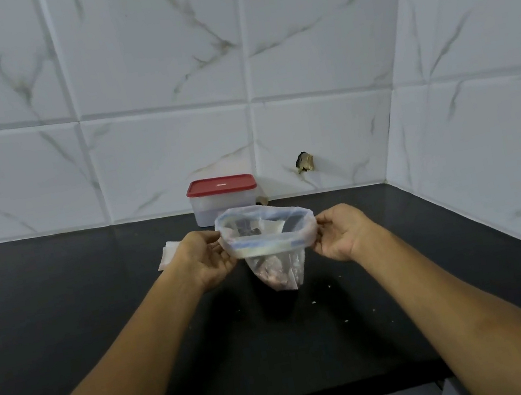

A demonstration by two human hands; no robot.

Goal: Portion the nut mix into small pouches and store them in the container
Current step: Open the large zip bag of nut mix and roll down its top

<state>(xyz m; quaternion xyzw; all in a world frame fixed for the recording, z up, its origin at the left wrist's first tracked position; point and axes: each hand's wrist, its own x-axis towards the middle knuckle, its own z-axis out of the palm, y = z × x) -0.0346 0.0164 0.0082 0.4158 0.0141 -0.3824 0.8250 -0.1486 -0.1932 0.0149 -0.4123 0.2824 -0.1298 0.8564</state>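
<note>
A clear zip bag (269, 248) hangs above the black counter with its mouth spread wide open. A clump of brown nut mix sits in its lower tip. My left hand (205, 259) pinches the left side of the bag's rim. My right hand (340, 232) pinches the right side. Behind the bag, against the wall, stands a clear plastic container (223, 203) with a red lid on it. A few flat empty pouches (168, 255) lie on the counter, partly hidden behind my left hand.
The black counter (64, 319) runs to a white marble-tiled wall at the back and on the right. Small crumbs dot the counter near the bag. A chipped hole (304, 162) marks the back wall. The counter's front edge lies below my forearms.
</note>
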